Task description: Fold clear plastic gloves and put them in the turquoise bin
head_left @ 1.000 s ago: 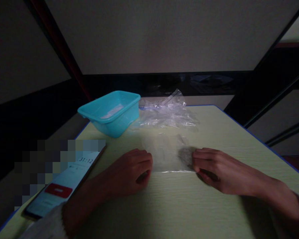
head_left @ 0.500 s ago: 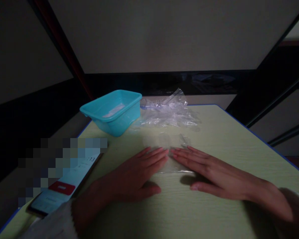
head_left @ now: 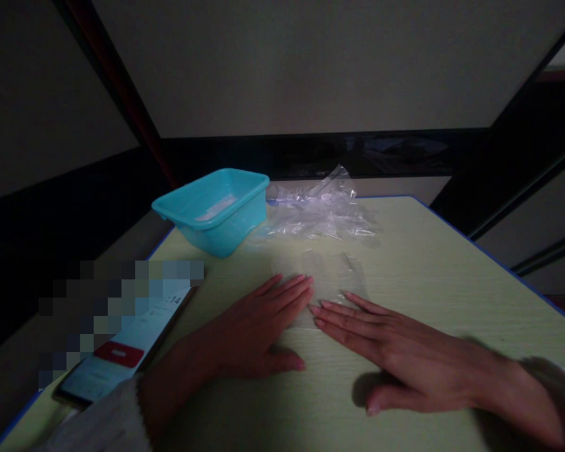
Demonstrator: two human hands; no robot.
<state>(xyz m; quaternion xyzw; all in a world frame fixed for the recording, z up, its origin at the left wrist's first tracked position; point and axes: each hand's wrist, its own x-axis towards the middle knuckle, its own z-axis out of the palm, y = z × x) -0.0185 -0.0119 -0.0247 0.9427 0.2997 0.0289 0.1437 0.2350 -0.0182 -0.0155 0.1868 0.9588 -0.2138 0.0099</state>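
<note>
A clear plastic bag point(head_left: 327, 273) lies flat on the pale table in front of me. My left hand point(head_left: 263, 329) rests palm down over its left part, fingers stretched out. My right hand point(head_left: 386, 351) is also flat, its fingertips on the bag's near right part and its thumb spread away. Both hands cover some of the bag's near edge. Beyond it sits a heap of crumpled clear plastic bags point(head_left: 320, 216).
A turquoise plastic basin point(head_left: 235, 220) with whitish flat material point(head_left: 216, 207) inside stands at the back left. A phone point(head_left: 136, 342) with a lit screen lies by my left forearm. The table point(head_left: 452, 263) has a blue edge; a wall panel point(head_left: 301, 69) rises behind it.
My right hand has slid toward me and slightly left, showing more of the bag's right side. My left hand has barely moved.
</note>
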